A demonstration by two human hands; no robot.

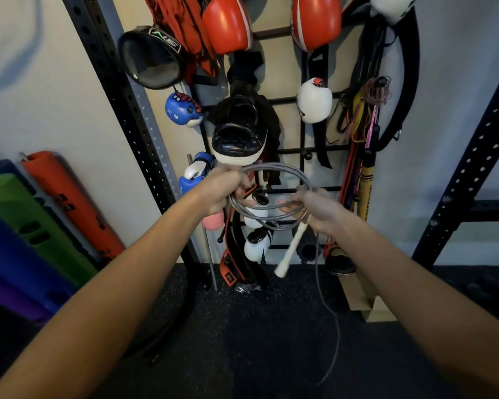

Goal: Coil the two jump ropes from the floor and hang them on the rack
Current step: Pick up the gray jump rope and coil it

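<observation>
Nearest the camera, the dark rubber floor [257,341] lies open between the two forearms, with room to either side; a loose tail of the grey jump rope [274,194] trails down across it from the right hand to a point near the lower edge of view. At the floor's left edge, rolled mats [41,226] in orange, green, blue and purple lean against the wall, and a cardboard box [366,303] stands at the floor's far right edge. Both hands are raised in front of the rack. The left hand [222,191] is closed in a fist around the left side of the coil. The right hand [320,208] is closed on the coil's right side, fingers curled round the gathered strands. The coil hangs between the two hands as several flattened loops, its long axis running left to right. A white handle [290,249] hangs just below the right hand, long axis slanting down and to the left, free end toward the floor. Behind the hands, the wall rack [303,151] is crowded with boxing gloves, pads and straps; black perforated uprights flank it on both sides, narrowing the approach
</observation>
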